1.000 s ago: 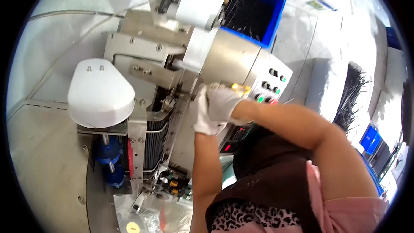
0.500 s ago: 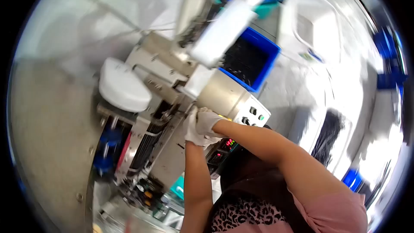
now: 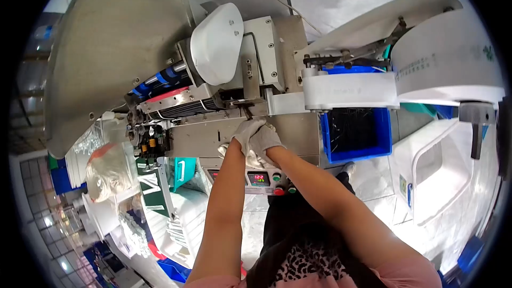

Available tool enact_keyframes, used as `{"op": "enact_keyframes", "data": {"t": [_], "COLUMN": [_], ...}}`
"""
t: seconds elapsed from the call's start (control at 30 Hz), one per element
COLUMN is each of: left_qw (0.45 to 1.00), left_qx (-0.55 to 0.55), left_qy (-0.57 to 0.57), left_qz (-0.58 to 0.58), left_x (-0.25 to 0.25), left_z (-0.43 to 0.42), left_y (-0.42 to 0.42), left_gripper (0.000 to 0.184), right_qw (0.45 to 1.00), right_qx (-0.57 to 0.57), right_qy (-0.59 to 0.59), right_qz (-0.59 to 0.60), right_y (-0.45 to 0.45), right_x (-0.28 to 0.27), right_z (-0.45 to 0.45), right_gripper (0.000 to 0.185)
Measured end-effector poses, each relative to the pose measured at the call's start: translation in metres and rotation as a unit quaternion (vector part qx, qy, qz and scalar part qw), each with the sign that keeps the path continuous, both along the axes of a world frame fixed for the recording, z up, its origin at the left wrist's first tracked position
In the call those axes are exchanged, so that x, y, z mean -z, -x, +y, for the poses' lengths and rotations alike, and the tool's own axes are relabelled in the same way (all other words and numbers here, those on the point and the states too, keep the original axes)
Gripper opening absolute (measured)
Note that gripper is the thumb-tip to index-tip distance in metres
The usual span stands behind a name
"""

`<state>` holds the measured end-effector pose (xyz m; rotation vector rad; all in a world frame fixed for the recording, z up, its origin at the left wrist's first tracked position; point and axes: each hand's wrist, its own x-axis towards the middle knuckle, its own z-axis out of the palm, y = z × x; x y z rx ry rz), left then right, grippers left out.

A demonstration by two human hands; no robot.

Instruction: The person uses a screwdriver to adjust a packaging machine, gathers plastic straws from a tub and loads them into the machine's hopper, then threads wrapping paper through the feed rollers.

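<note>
A broad white strip already reaches the rear edge of the steel counter; what is left, we cannot judge. Our white-gloved left hand and right hand meet above it, any grip hidden. Just beyond, near that edge, a slim dark metal piece points away, long axis roughly front-to-back.

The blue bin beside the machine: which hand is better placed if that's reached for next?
Likely the right hand: it is nearer the blue bin, while the left hand sits farther away. Both gloved hands are close together at the machine, so the advantage seems modest.
</note>
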<state>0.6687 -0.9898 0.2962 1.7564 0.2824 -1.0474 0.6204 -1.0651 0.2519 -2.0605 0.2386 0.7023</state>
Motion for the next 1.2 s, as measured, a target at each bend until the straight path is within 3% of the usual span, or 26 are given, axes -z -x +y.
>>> {"op": "enact_keyframes", "data": {"t": [0.03,0.13,0.2,0.27,0.3,0.33,0.37,0.4,0.43,0.47,0.5,0.63,0.7,0.73,0.77,0.8,0.83,0.87,0.9,0.97,1.0,1.03,1.13,1.2], "left_qw": [0.998,0.988,0.984,0.991,0.993,0.989,0.984,0.977,0.997,0.998,0.996,1.000,0.999,1.000,0.998,0.996,0.993,0.986,0.962,0.973,0.980,0.980,0.951,0.917], "left_qx": [0.036,0.075,0.086,0.055,0.050,0.100,0.124,0.146,0.049,-0.047,-0.076,-0.009,0.004,0.000,-0.036,-0.058,-0.082,-0.043,-0.003,-0.015,-0.018,-0.027,0.073,0.144], "left_qy": [0.015,0.015,0.002,-0.120,-0.108,-0.057,-0.029,0.000,0.011,0.021,0.015,0.001,-0.031,-0.026,-0.055,-0.068,-0.080,-0.117,-0.156,-0.146,-0.133,-0.140,-0.199,-0.237], "left_qz": [-0.050,-0.131,-0.156,-0.024,-0.025,-0.088,-0.122,-0.155,-0.063,0.031,0.050,0.001,-0.009,-0.010,-0.007,-0.002,0.002,-0.113,-0.223,-0.181,-0.144,-0.141,-0.227,-0.286], "left_x": [0.035,0.071,0.064,0.025,0.034,0.049,0.052,0.051,0.050,0.045,0.028,0.004,0.015,0.022,0.023,0.024,0.025,0.026,0.028,0.034,0.037,0.039,0.041,0.030], "left_z": [0.016,0.026,0.018,-0.003,0.002,0.009,0.010,0.010,0.004,-0.002,-0.008,-0.013,-0.013,-0.016,-0.020,-0.025,-0.029,-0.031,-0.032,-0.030,-0.030,-0.030,-0.030,-0.030], "left_y": [-0.001,-0.002,-0.002,-0.008,-0.009,-0.008,-0.006,-0.004,-0.002,-0.001,0.001,-0.001,-0.003,-0.001,0.004,0.008,0.013,0.011,0.011,0.004,0.001,0.000,-0.003,-0.007], "left_gripper": [0.027,0.031,0.033,0.033,0.033,0.034,0.034,0.034,0.037,0.041,0.041,0.030,0.033,0.033,0.033,0.034,0.034,0.035,0.036,0.036,0.036,0.036,0.031,0.028], "right_qw": [1.000,0.997,0.997,0.997,0.997,0.997,0.953,0.895,0.817,0.929,0.989,0.988,0.985,0.982,0.972,0.904,0.836,0.776,0.793,0.801,0.809,0.813,0.760,0.774], "right_qx": [-0.010,0.076,0.068,0.053,0.039,0.036,-0.248,-0.382,-0.507,-0.316,-0.107,-0.061,-0.015,-0.029,-0.129,-0.339,-0.430,-0.473,-0.434,-0.454,-0.464,-0.454,-0.493,-0.510], "right_qy": [-0.002,0.030,0.024,0.027,0.027,0.039,0.154,0.216,0.258,0.186,0.103,0.133,0.166,0.182,0.195,0.235,0.267,0.286,0.263,0.268,0.278,0.266,0.268,0.280], "right_qz": [-0.003,0.003,-0.028,-0.048,-0.060,-0.060,-0.083,-0.080,-0.094,-0.044,0.005,0.052,0.042,0.036,-0.006,-0.113,-0.212,-0.305,-0.336,-0.283,-0.230,-0.249,-0.327,-0.252], "right_y": [0.000,-0.003,0.000,0.001,-0.001,-0.003,-0.007,-0.008,-0.009,-0.004,-0.002,0.000,0.002,0.002,0.002,-0.001,0.001,0.003,0.002,-0.006,-0.009,-0.010,-0.012,-0.016], "right_x": [-0.004,0.017,0.002,-0.040,-0.056,-0.035,0.003,-0.001,-0.006,-0.064,-0.099,-0.072,-0.062,-0.055,-0.042,-0.007,0.013,0.017,-0.019,-0.054,-0.058,-0.056,-0.046,-0.069], "right_z": [0.000,0.005,-0.016,-0.027,-0.028,-0.027,-0.024,-0.026,-0.028,-0.033,-0.034,-0.029,-0.029,-0.033,-0.039,-0.040,-0.045,-0.053,-0.062,-0.060,-0.058,-0.058,-0.065,-0.064], "right_gripper": [0.060,0.056,0.045,0.042,0.041,0.041,0.044,0.045,0.046,0.050,0.055,0.060,0.034,0.031,0.029,0.027,0.025,0.024,0.020,0.019,0.018,0.016,0.017,0.018]}}
